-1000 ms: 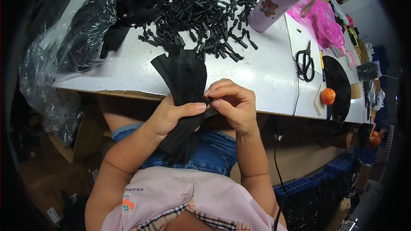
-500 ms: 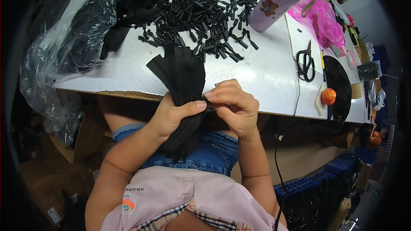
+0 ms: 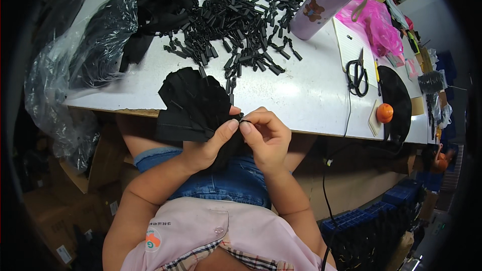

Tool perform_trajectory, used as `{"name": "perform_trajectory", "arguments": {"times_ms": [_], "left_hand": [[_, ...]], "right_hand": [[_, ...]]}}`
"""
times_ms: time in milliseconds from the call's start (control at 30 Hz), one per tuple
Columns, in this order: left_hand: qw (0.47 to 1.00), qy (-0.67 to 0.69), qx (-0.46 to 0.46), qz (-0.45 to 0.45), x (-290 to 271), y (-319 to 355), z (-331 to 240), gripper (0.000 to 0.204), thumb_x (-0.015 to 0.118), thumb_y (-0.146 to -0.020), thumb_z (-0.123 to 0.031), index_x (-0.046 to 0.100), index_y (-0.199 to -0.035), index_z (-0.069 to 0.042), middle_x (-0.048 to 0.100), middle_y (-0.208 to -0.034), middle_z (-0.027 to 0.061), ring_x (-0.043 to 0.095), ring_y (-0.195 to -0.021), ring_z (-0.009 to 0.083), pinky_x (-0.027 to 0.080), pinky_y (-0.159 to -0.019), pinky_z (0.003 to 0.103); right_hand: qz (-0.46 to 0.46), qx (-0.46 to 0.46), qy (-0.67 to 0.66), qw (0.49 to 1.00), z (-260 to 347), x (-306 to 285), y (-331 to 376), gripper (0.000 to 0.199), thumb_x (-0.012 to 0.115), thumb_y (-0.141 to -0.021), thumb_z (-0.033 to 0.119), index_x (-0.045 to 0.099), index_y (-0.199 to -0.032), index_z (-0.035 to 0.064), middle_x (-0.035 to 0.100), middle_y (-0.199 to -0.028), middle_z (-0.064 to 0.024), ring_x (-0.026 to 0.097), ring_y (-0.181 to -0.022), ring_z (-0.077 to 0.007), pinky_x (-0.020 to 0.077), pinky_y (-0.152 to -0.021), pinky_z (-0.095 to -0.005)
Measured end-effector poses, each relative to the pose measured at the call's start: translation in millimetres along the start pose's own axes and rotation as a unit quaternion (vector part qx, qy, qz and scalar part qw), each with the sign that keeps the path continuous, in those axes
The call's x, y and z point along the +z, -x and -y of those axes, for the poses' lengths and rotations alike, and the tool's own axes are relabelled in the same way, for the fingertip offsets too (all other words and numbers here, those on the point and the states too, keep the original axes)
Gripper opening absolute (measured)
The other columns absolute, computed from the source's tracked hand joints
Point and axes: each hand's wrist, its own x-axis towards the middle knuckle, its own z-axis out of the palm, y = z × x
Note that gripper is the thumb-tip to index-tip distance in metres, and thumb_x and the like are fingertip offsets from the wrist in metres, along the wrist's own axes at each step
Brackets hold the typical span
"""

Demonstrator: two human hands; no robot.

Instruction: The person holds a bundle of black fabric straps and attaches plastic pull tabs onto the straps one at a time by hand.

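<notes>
A fanned bundle of black zippers [image 3: 193,103] is gripped in my left hand [image 3: 206,150], its strips spread over the table's front edge. The thumb and fingertips of that hand pinch close to one zipper's end. My right hand [image 3: 269,140] meets it there, thumb and forefinger closed on a thin black cord [image 3: 246,120]. What the cord passes through is too small to make out. Just beyond my fingertips lies a black zipper pull [image 3: 231,86] with a rectangular end. A large heap of similar zipper pulls [image 3: 236,25] covers the table farther back.
Left on the white table [image 3: 301,105] lies a clear plastic bag [image 3: 103,40] of black material. To the right are a lilac bottle [image 3: 324,7], a notebook [image 3: 346,45], black scissors [image 3: 357,78], an orange round object [image 3: 385,113] and a pink plastic bag [image 3: 374,27].
The zipper bundle has swung left and fanned wider, exposing the zipper teeth. Both hands have shifted slightly, and their fingertips now meet at a thin black cord.
</notes>
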Motion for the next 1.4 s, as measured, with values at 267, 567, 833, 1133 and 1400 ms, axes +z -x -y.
{"name": "perform_trajectory", "arguments": {"times_ms": [267,567,833,1133,1400], "left_hand": [[0.992,0.054,-0.101,0.044,-5.1,-2.1,-9.4,0.019,0.056,-0.075,-0.012,0.053,-0.091,-0.001,0.051,-0.089,0.0066,0.049,-0.084,0.0142,0.038,-0.077,0.026],[0.995,0.045,-0.078,0.049,-3.6,-3.0,-6.8,0.02,0.054,-0.076,-0.013,0.053,-0.092,0.0,0.051,-0.09,0.0067,0.049,-0.085,0.0145,0.038,-0.078,0.027],[0.996,0.059,-0.042,0.042,-3.7,-3.4,-2.6,0.019,0.052,-0.08,-0.008,0.053,-0.098,0.0,0.055,-0.095,0.0063,0.053,-0.086,0.0121,0.043,-0.075,0.024],[0.992,0.07,-0.091,0.052,-0.3,-3.1,-9.2,0.017,0.053,-0.078,-0.011,0.052,-0.093,-0.002,0.052,-0.09,0.0044,0.049,-0.084,0.0119,0.039,-0.077,0.025],[0.999,-0.003,-0.029,0.03,-0.1,-1.7,-0.3,0.02,0.051,-0.082,-0.009,0.054,-0.1,0.0,0.056,-0.096,0.0064,0.053,-0.086,0.0123,0.043,-0.077,0.024]], "right_hand": [[0.113,0.245,-0.263,0.926,3.5,-17.8,-9.0,0.007,0.058,-0.075,0.004,0.052,-0.074,-0.0001,0.05,-0.065,-0.0006,0.041,-0.052,-0.0044,0.0326,-0.046,-0.0165],[0.066,0.232,-0.248,0.938,0.5,-10.0,-4.9,0.008,0.057,-0.074,0.003,0.05,-0.074,0.0017,0.047,-0.061,0.0001,0.038,-0.048,-0.0034,0.0298,-0.042,-0.0159],[0.061,0.241,-0.28,0.927,2.3,-9.3,-8.3,0.008,0.057,-0.074,0.002,0.049,-0.073,0.002,0.046,-0.062,0.0001,0.037,-0.048,-0.0034,0.0302,-0.042,-0.0164],[0.08,0.239,-0.275,0.928,0.5,-14.3,-7.4,0.007,0.057,-0.074,0.002,0.05,-0.073,0.0016,0.047,-0.065,-0.0001,0.038,-0.05,-0.0035,0.0306,-0.042,-0.0166],[-0.023,0.072,-0.113,0.991,-3.8,4.3,5.2,0.007,0.056,-0.077,0.002,0.05,-0.079,-0.0008,0.046,-0.068,0.0011,0.039,-0.052,-0.0027,0.0316,-0.046,-0.0154]]}}
